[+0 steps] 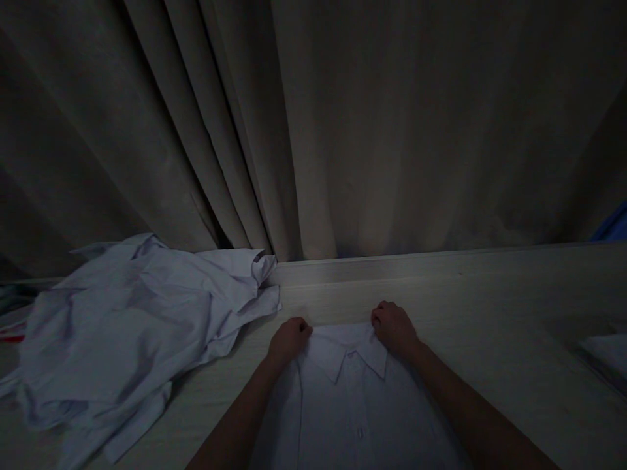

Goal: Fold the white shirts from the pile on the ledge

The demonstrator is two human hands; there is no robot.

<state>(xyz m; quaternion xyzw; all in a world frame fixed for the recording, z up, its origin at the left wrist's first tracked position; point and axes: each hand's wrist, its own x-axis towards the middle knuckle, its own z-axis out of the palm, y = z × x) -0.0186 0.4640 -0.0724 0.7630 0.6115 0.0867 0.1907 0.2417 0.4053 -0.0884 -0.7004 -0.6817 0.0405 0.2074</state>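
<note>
A white collared shirt [328, 398] lies front side up on the pale surface, with its buttoned placket running down the middle. Its lower part runs out of view at the bottom edge. My left hand [290, 338] is closed on the shirt at the left end of the collar. At the collar's right end, my right hand [394, 326] grips the fabric with curled fingers. Between the two hands the collar edge is stretched fairly straight, and both collar points lie flat.
A crumpled pile of white shirts [132, 326] lies on the left. Behind the pale tabletop [470, 307] hangs a long beige curtain [372, 130]. A white folded item [610, 352] is at the right edge, and something blue [612, 225] shows above it.
</note>
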